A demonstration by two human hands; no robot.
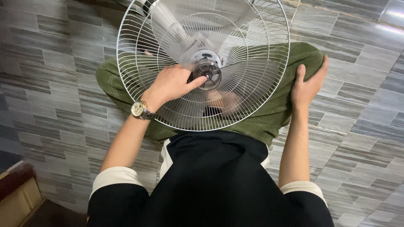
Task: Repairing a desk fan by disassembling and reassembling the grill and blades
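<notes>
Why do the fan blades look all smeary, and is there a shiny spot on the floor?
In the head view the fan blades look smeared and see-through, likely motion blur, while the wire guard and the left hand at the hub stay sharp. Bright glare streaks the floor tiles at top right. The right hand on the knee is evenly lit.

Fan guard (139, 80): lay across the lap, over both knees.
Blades (252, 75): sat inside the guard, around the hub (207, 72) at its middle.
Left hand (170, 84): reached into the guard from the left, forefinger touching the hub.
Right hand (307, 86): rested on the right knee (301, 52), just outside the guard's right rim.
Watch (139, 109): sat on the left wrist, before the guard's lower left rim.
Box (19, 197): stood on the floor (50, 84), far left, well apart from the fan.
</notes>
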